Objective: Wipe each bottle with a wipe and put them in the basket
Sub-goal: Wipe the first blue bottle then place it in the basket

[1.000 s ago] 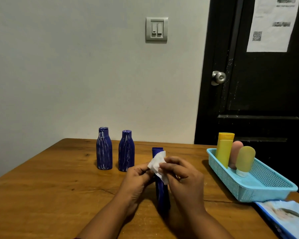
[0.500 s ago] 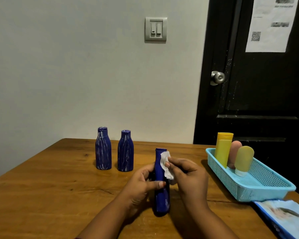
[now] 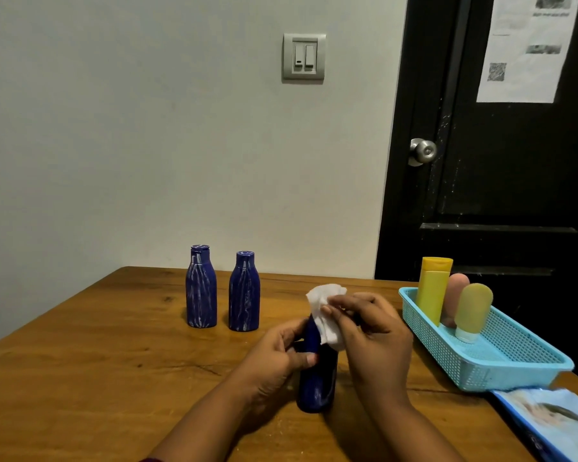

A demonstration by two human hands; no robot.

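Note:
A dark blue bottle stands on the wooden table in front of me. My left hand grips its middle from the left. My right hand pinches a white wipe and holds it over the bottle's top, which the wipe hides. Two more blue bottles streaked with white, one and another, stand side by side farther back. A light blue basket at the right holds a yellow bottle, a pink bottle and an olive-yellow bottle.
A blue pack of wipes lies at the table's near right corner, just in front of the basket. A black door with a metal knob stands behind the basket. A pale wall borders the table's far edge.
The wipe has moved from the bottle's right side up over its top. My left hand stays wrapped round the bottle's body.

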